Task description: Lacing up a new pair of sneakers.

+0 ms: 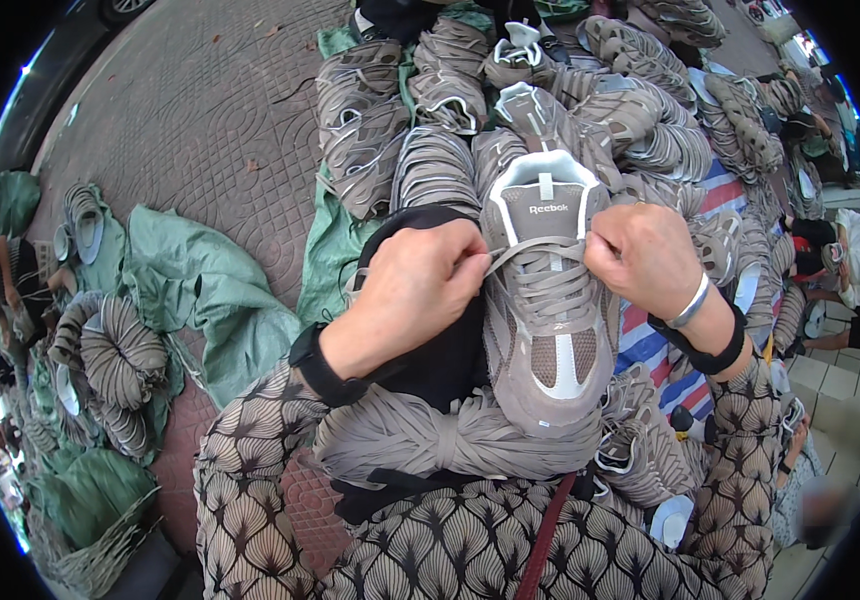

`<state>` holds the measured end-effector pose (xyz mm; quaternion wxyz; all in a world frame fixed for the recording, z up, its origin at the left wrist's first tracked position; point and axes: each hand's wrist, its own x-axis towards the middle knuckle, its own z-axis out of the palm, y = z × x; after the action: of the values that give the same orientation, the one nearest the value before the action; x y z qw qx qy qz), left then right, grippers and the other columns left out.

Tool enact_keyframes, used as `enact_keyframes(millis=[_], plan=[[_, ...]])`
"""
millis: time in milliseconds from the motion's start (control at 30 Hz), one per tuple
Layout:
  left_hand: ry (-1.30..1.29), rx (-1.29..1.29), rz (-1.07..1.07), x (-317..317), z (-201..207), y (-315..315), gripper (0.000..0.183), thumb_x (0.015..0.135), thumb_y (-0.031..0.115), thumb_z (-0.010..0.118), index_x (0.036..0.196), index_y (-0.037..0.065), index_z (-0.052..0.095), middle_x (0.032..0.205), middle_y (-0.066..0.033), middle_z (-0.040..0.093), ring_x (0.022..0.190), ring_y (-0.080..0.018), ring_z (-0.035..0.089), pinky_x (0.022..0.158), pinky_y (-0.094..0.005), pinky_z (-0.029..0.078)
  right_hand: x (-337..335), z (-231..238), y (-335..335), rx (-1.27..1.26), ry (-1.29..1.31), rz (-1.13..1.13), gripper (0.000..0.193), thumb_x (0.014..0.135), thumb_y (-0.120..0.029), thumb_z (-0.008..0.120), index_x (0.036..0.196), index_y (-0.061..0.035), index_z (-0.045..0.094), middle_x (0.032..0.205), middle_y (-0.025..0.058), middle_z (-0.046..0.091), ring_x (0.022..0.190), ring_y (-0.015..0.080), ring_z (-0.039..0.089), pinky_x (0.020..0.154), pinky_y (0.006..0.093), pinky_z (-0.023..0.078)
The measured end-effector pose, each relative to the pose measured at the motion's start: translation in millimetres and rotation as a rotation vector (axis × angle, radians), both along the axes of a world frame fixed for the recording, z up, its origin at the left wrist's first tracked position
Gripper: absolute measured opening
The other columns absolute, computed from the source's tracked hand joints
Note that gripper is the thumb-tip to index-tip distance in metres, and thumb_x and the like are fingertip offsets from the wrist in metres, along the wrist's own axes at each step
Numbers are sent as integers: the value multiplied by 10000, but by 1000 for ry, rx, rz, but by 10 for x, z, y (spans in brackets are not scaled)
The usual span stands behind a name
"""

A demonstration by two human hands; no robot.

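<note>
Sneaker (pixel 553 378), taupe with white trim, lies over the person's lap, toe pointing back toward the body, and we look down on its laced front. Widest around it we see the patterned pavement (pixel 195 130), spreading across the upper left. Next come the piles of shoes (pixel 360 135), similar taupe pairs packed tightly in rows beyond the lap and along the right. Among these we find the containers: a large green sack (pixel 210 285) lies slack and crumpled on the ground to the left, and a rounder green bag (pixel 95 495) bulges at the lower left; we cannot tell what either holds. Left of the slack sack, a cluster of shoes (pixel 122 350) sits amid more green sheeting. Striped woven plastic (pixel 685 390) in red, white and blue shows between the shoes on the right. Under the sneaker's toe we see a thick lace bundle (pixel 390 440), gathered at its middle. Smaller are the hands: the left hand (pixel 425 270) and right hand (pixel 645 252) are closed, each pinching the lace (pixel 540 248) on its own side of the tongue. Smallest, we note a silver bracelet (pixel 691 302) on the right wrist.
</note>
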<state>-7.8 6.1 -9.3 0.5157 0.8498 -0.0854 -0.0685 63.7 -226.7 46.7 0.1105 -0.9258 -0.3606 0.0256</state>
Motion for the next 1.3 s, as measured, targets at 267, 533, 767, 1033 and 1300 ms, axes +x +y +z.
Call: enact_keyframes(millis=[267,533,767,1033,1300], plan=[[-199,114,43,17,-19,-117,113,822,129,582,787,22,583,595,-154,578,556,-337,595,525,-405,460,31,-39,-46,61,115,-21,202,742,-148,554,588,-18,558,594,186,554,554,369,568,518,447,436],[-315,385,-34,132,48,-248,121,802,143,596,815,32,548,628,-138,586,597,-348,602,532,-435,462,101,114,-58,-157,71,101,138,734,-150,612,676,-28,584,693,155,597,701,336,611,639,424,469],[-714,307,-380,494,98,94,337,665,112,742,954,107,568,952,-34,571,954,-258,542,845,-368,434,581,183,-110,89,319,442,252,706,-126,715,891,-43,566,943,98,567,938,287,557,803,382,442],[-407,199,-656,631,70,118,173,737,169,735,742,36,624,733,-68,549,774,-261,556,775,-365,439,562,115,-100,-73,667,458,181,755,-230,693,741,-55,652,792,66,567,831,254,564,766,356,432],[246,-227,-352,770,-6,9,178,830,205,673,791,32,692,650,-6,603,588,-74,517,556,-254,434,550,-109,60,247,735,-17,139,831,-176,641,773,-52,617,729,1,536,739,110,521,679,280,428]])
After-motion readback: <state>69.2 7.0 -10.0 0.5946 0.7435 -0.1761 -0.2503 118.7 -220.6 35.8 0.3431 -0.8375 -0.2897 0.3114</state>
